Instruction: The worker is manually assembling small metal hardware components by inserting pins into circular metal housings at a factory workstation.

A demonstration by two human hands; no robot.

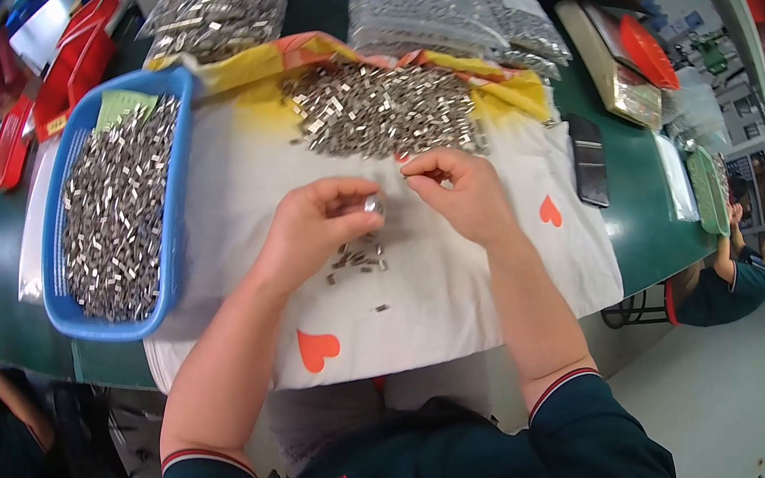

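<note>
Shirt (pixel 388 476) cropped; right hand (pixel 467 195) half-hides metal piece (pixel 405 175).

A flat black case (pixel 589 160) on the green tabletop (pixel 645 224), red trays (pixel 74 82) upper left

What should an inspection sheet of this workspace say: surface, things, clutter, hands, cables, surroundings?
Surface: white cloth with red hearts over a green table.
Job's things: heap of small metal parts on the cloth; blue basket of similar parts at left.
Clutter: plastic bags behind the heap; dark flat object at right.
Hands: left hand holds a shiny piece; right hand seemingly pinches a tiny part.
Cables: nothing seen.
Surroundings: co-workers left and right.
</note>
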